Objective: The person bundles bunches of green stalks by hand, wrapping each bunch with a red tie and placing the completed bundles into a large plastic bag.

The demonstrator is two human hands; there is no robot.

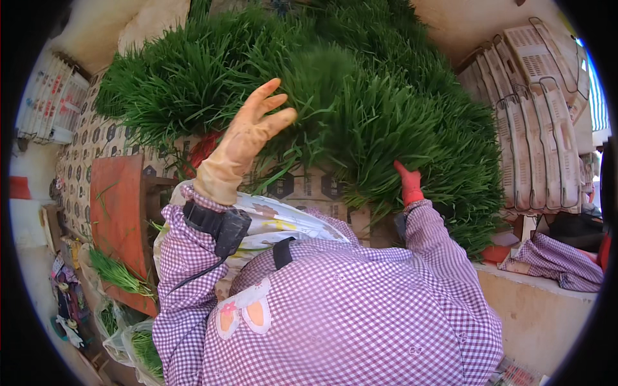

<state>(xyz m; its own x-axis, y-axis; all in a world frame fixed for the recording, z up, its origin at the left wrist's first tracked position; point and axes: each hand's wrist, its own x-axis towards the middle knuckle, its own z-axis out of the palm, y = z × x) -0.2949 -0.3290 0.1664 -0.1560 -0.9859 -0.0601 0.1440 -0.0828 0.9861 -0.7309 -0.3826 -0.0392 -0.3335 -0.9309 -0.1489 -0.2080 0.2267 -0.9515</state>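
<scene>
My left hand (246, 140), in a cream rubber glove, is raised with fingers apart and nothing in it, just before a big heap of long green leafy stalks (193, 72). My right hand (410, 183), in a red glove, reaches into the right part of the heap; leaves hide most of its fingers, so I cannot tell whether it grips any. A small bunch of the stalks (118, 272) rests on a reddish-brown board (118, 202) at my left. Red strands (203, 152) lie behind my left hand.
Pale plastic crates with wire handles (540, 144) are stacked at the right, and more crates (53, 101) stand at the far left. Clear plastic bags (120, 342) with green stalks are at the lower left. Checked cloth (560, 260) lies on a ledge at the right.
</scene>
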